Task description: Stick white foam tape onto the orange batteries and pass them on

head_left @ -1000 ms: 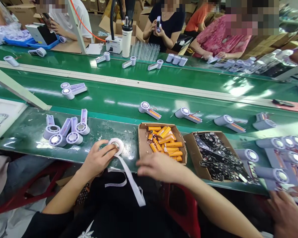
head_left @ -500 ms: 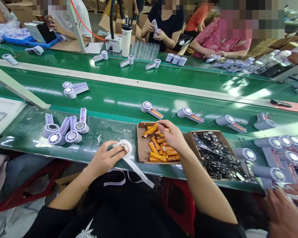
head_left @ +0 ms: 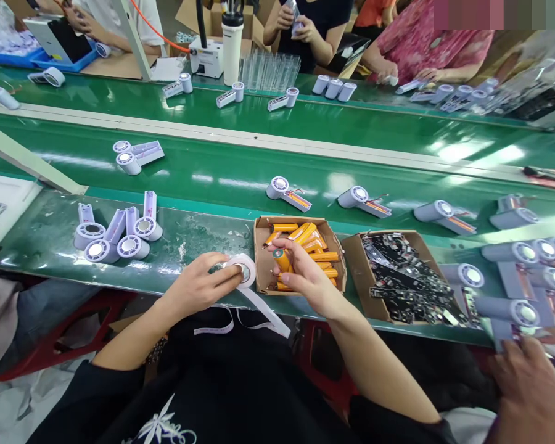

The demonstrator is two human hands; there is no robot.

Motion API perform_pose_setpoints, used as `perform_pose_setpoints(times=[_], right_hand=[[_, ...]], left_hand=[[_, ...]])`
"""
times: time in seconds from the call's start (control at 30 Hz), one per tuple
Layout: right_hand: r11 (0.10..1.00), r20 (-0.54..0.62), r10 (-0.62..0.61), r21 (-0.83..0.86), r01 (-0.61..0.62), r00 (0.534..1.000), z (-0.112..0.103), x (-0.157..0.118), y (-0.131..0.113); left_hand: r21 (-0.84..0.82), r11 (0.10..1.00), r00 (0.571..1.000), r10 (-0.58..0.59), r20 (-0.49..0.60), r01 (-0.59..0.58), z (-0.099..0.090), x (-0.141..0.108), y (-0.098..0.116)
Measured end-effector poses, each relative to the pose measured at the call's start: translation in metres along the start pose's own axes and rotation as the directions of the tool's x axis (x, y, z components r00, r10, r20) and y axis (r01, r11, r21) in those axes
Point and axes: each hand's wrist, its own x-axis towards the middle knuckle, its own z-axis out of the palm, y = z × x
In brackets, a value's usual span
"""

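Observation:
My left hand (head_left: 197, 285) is closed on a roll of white tape (head_left: 246, 279), its fingers over the core. A loose strip hangs from the roll over the bench edge. Above a cardboard box (head_left: 260, 285) on the right, my right hand (head_left: 312, 283) has thumb and fingers round an orange cylindrical battery (head_left: 283, 261), whose round end faces up toward me. Several more orange batteries (head_left: 321, 256) lie loosely in that box. Part of the held battery is hidden behind my fingers.
A second carton (head_left: 358, 271) holds black circuit boards (head_left: 402, 277). Lilac fan housings (head_left: 132, 246) stand at left on the bench (head_left: 194, 240); others sit on the green conveyor (head_left: 222, 160) and at right. A co-worker's hand (head_left: 527, 376) is at lower right; more people work across the line.
My right hand has moved left and toward me from the back of the battery box, with a battery now in its fingers. My left hand with the tape roll has shifted slightly right.

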Motion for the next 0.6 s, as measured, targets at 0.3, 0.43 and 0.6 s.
perform_pose_setpoints(times=[0.3,0.43,0.6], right_hand=[[0.792,-0.011,-0.230,-0.584,0.180,0.973,-0.008,-0.006,-0.014],[0.721,0.140,-0.166,-0.658,0.217,0.976,-0.008,-0.003,-0.028],[0.665,0.307,0.061,-0.722,0.191,0.950,-0.018,0.008,-0.038]], left_hand=[[-0.002,0.997,0.997,0.072,0.006,-0.072,-0.003,0.008,0.001],[-0.028,0.986,0.985,0.165,0.059,-0.163,-0.008,0.017,-0.001],[-0.071,0.958,0.955,0.282,0.086,-0.277,-0.014,0.031,-0.007]])
